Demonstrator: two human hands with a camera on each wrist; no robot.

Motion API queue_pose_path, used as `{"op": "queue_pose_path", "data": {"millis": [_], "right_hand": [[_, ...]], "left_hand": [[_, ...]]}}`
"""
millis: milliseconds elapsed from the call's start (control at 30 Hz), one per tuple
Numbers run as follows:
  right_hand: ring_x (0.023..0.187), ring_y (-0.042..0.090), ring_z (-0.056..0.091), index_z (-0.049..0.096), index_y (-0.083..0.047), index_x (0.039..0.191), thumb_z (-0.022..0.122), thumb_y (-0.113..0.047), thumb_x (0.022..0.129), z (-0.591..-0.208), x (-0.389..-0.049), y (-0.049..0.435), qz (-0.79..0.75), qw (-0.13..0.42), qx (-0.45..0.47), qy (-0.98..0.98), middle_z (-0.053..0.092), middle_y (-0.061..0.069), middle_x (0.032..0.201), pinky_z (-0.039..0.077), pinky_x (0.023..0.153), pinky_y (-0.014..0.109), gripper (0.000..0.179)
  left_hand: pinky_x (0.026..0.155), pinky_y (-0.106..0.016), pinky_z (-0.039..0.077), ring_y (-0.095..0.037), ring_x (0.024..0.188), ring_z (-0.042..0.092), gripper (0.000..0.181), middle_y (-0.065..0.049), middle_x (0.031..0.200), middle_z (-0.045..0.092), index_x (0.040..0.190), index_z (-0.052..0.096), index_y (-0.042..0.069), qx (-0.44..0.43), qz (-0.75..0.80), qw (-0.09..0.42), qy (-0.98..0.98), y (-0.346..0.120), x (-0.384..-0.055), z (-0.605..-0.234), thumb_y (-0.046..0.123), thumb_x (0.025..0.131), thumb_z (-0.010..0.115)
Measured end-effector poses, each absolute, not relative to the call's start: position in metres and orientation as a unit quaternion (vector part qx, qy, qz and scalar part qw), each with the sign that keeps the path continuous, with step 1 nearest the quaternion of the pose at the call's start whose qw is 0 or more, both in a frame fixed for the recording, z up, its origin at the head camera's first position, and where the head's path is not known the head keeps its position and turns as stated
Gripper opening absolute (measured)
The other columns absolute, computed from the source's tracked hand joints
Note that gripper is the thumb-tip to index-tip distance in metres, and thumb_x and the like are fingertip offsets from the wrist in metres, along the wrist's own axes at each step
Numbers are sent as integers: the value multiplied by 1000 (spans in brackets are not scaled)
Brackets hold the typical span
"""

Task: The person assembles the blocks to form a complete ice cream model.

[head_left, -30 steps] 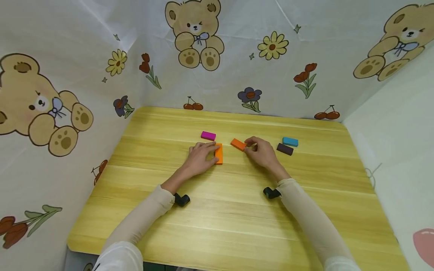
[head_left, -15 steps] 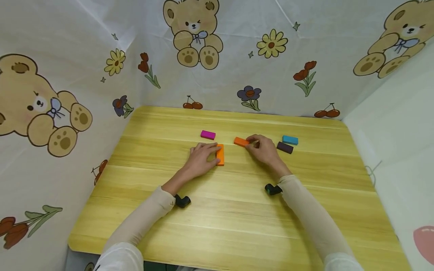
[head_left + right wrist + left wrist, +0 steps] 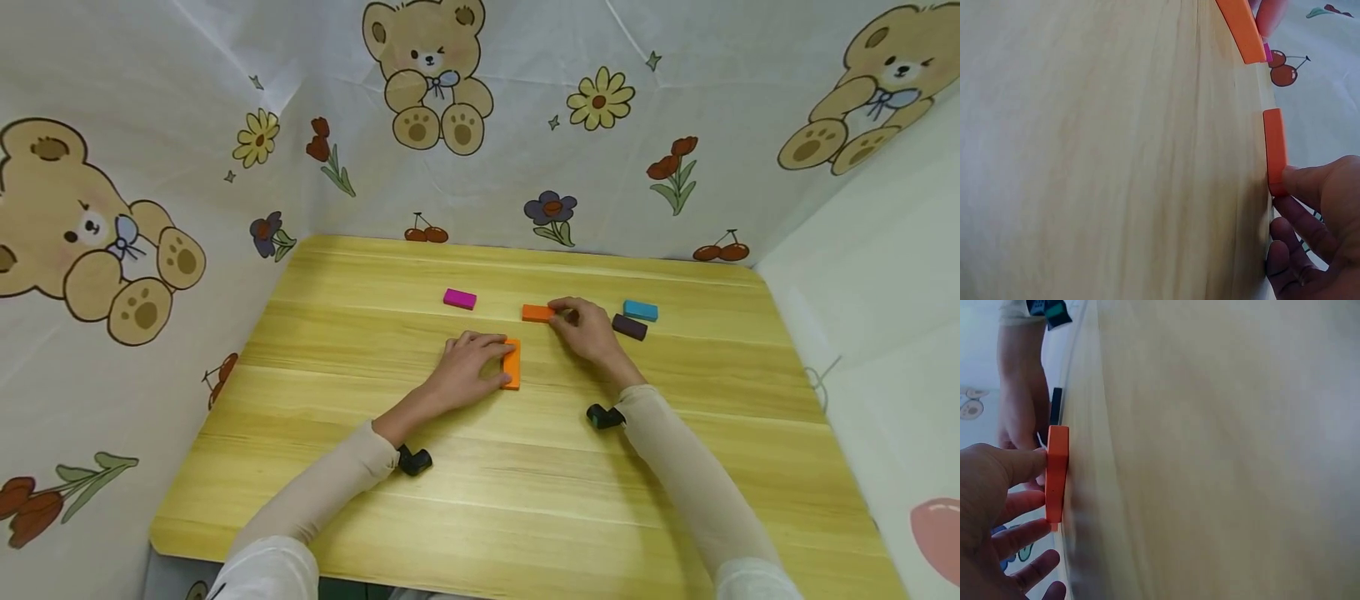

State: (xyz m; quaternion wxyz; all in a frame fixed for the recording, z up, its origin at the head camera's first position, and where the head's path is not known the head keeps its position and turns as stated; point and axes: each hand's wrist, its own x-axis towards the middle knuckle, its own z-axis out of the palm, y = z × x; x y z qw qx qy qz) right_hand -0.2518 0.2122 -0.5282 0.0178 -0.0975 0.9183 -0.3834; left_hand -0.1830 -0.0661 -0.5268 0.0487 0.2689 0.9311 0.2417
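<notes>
Your left hand (image 3: 467, 371) is partly spread, holding the larger orange block (image 3: 513, 369): thumb toward the block's near end, the first two fingers along it toward the far end, and the last two apart from it. Taking twelve o'clock as straight away from you, that block lies lengthwise from six to twelve, a little beyond the middle of the yellow wood-grain table (image 3: 517, 500); whether it is raised off the surface, you cannot tell. From it, near and apart at one o'clock, lies the smaller orange block (image 3: 535, 313), its length running nine to three. Your right hand (image 3: 588, 332) pinches the three o'clock end of that one between thumb and index finger, nearly closed, with the other fingers loosely bent. Between ten and eleven from the larger block is a magenta block (image 3: 460, 299). Well off between two and three is a dark block (image 3: 629, 327), with a blue block (image 3: 641, 310) just beside it on its far side; contact between those two is unclear. Past the table's twelve o'clock edge rises white cloth (image 3: 510, 192) printed with bears, flowers and cherries.
</notes>
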Motion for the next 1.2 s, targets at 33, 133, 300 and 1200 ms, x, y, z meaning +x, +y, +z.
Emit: {"op": "queue_pose_path", "data": {"millis": [33,133,300,1200], "right_hand": [[108,34,66,71,-14,140,66,-24,109,-529,-253,212,-385,17,-97,918,73,16,133,54,97,52,33],[112,35,67,71,-14,140,66,-24,109,-531,-254,212,-389,18,-95,916,72,16,135,55,100,54,34],[117,36,66,70,-13,141,65,-24,109,-530,-253,214,-394,25,-92,914,70,17,138,54,104,56,34],[113,37,69,71,-11,139,67,-22,108,-529,-251,211,-402,29,-107,909,72,18,134,56,102,55,33]], "left_hand": [[109,-51,37,-28,145,48,57,2,167,52,156,59,29,272,241,49,930,-64,-182,-527,47,104,70],[109,-50,37,-27,146,47,57,3,166,52,156,58,31,281,233,51,930,-56,-179,-526,50,104,69],[109,-48,37,-25,146,47,58,4,166,52,157,58,31,292,218,46,930,-44,-178,-526,52,104,67],[109,-45,53,-28,128,64,35,-2,146,66,144,68,21,243,239,4,940,-30,-250,-516,26,109,65]]}}
